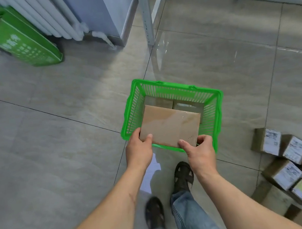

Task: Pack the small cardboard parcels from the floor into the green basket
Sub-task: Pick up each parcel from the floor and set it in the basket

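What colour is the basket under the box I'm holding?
Bright green basket, with slatted sides; the head view shows it.

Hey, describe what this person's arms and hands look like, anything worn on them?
Both forearms are bare, no sleeves in view. The left hand and right hand wear no gloves, and no rings, watch or bracelet are visible. The nails look short.

Basket [217,123]: bright green, slatted walls. Parcel [168,125] over basket: plain brown. Parcels [291,160] right of basket: brown, white printed labels; one label yellow-green. Bag [19,39] far left of basket: green, white print. Floor [55,144]: grey streaked tiles, dark joints.
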